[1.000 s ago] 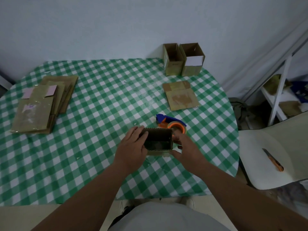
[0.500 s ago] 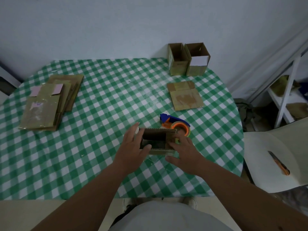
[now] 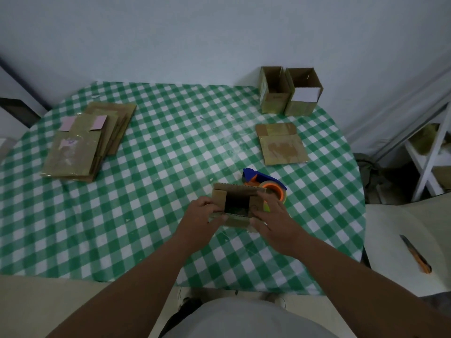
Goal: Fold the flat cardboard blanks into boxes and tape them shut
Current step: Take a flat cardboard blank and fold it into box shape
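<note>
A round surface (image 3: 151,152) under a green-and-white checked cloth stands against a plain pale wall, with a white shelf unit (image 3: 429,152) at the right. No writing can be read anywhere. At the near middle both hands clamp a half-folded box (image 3: 238,203) with its opening facing up: the left hand (image 3: 202,220) grips its left side, the right hand (image 3: 273,220) its right flap. Just behind it lies an orange-and-blue tape dispenser (image 3: 266,182). A stack of flat blanks (image 3: 87,142) rests far left, 1 flat blank (image 3: 281,145) far right, 2 open boxes (image 3: 290,91) by the wall. A utility knife (image 3: 416,254) lies on a white chair (image 3: 390,240)
</note>
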